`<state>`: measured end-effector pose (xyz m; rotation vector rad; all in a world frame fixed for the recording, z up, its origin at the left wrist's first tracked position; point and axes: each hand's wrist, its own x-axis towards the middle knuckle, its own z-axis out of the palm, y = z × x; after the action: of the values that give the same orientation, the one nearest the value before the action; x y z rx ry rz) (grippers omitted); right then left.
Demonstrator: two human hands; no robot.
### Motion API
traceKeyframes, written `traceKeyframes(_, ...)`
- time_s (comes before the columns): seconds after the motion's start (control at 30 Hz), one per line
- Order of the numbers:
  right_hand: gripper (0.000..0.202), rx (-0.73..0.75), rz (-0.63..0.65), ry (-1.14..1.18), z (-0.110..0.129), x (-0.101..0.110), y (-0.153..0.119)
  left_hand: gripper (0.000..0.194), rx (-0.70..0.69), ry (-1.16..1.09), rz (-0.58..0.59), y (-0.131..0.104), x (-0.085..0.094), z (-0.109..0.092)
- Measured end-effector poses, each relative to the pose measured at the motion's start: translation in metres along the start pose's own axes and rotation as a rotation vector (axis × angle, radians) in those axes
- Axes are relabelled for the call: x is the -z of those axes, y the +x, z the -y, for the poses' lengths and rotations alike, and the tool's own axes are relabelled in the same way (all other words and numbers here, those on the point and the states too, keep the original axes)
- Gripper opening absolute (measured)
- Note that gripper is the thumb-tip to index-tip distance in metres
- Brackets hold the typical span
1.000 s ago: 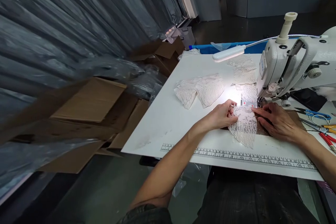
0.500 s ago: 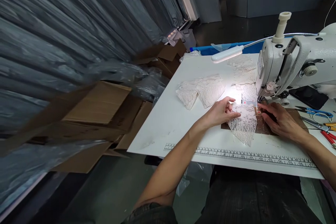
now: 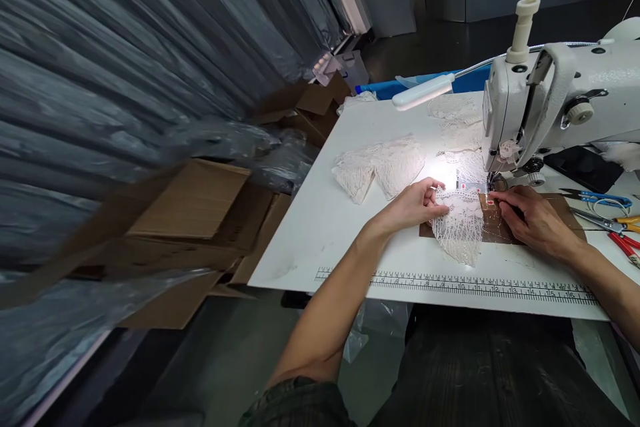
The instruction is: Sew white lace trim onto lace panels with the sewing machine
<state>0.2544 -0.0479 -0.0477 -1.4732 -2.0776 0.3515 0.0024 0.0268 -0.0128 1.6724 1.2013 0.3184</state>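
Right of centre in the frame, the left hand (image 3: 417,203) lay flat on the near edge of a white lace piece (image 3: 460,230), fingers spread and pressing rather than gripping. The right hand (image 3: 533,220) rested palm down just beside it on a brown mat (image 3: 500,230), its forefinger stretched toward the needle of the sewing machine (image 3: 550,100); it held nothing that I could make out. A second earlier the lace had hung lower toward the printed ruler (image 3: 460,285) along the table's (image 3: 320,227) near edge, and both hands sat further from the machine. Since then the hands had crept up and the top of the lace had slid in under the needle, so the stitching seemed to me to be feeding along. More lace pieces (image 3: 383,170) lay apart at mid-frame under the lamp (image 3: 423,92). Scissors (image 3: 597,199) lay at the right edge, cardboard boxes (image 3: 195,203) at the left.
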Motion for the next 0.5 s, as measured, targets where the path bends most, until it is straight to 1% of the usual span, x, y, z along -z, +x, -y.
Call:
traceKeyframes(0.2,0.038,0.009,0.014,0.027,0.0011,0.0012,-0.0027,0.040,0.005,0.038,0.006,-0.0019,-0.0032,-0.0043)
traceKeyframes(0.3,0.037,0.074,0.048,0.036,0.0006,0.0015,-0.0048,0.039,-0.008,0.036,0.015,-0.0038,-0.0044,-0.0055)
traceKeyframes(0.4,0.035,0.156,0.109,-0.041,0.0013,0.0017,-0.0058,0.038,-0.028,0.043,0.013,-0.0057,-0.0042,-0.0051)
traceKeyframes(0.5,0.036,0.172,0.132,-0.132,0.0029,0.0017,-0.0057,0.039,-0.036,0.101,0.005,-0.0076,-0.0034,-0.0064)
